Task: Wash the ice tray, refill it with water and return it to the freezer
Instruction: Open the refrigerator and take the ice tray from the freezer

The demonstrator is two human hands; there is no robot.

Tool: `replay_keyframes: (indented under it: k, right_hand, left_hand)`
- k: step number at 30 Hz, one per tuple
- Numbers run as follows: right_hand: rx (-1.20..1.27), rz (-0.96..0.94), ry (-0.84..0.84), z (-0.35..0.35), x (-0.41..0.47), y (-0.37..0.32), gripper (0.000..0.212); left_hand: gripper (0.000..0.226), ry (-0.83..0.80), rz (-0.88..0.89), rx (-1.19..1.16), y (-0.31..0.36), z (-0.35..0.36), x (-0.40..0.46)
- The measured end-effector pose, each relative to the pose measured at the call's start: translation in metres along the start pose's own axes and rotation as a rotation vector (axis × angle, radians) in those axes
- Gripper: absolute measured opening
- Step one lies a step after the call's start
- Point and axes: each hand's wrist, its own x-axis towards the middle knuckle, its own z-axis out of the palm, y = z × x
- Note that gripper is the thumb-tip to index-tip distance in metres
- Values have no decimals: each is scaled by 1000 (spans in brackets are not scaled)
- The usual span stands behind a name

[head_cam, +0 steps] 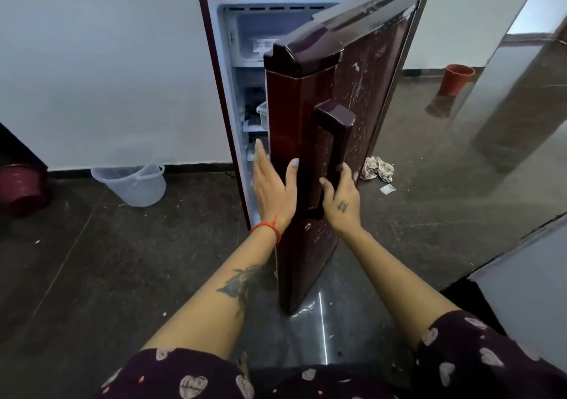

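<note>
The right hand (340, 197) curls round the handle (333, 153) of the half-open fridge door (310, 122), while the left hand (271, 183) lies flat, fingers straight, against the door's edge. The freezer compartment (267, 39) sits above both hands; no ice tray can be made out.

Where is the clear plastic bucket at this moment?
In the head view the clear plastic bucket stands on the dark floor at the left, against the white wall, left of the open fridge.
</note>
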Motion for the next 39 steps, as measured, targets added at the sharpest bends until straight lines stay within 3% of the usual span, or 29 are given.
replay_keyframes:
  k: [2, 7, 13, 21, 25, 31, 39]
  right_hand:
    - [2, 31, 23, -12, -6, 4, 52]
    - [30, 34, 96, -44, -22, 21, 54]
    - [21, -244, 371, -62, -57, 36, 49]
    - [-146, -524, 183, -79, -70, 51, 51]
    - [-228, -501, 164, -87, -67, 70, 55]
    - [-313, -489, 201, -111, -62, 98, 82]
    - [-274, -423, 236, -138, -60, 117, 86]
  left_hand:
    - [68, -83, -42, -45, 6, 6, -10]
    - [65, -54, -65, -78, 22, 23, -38]
    - [66, -30, -46, -88, 37, 45, -63]
    - [44, 12, 4, -151, 56, 66, -83]
    - [36, -73, -18, -237, 64, 76, -92]
    - [35, -170, 23, -296, 74, 93, -106]
    - [46, -305, 43, -254, 82, 113, -114]
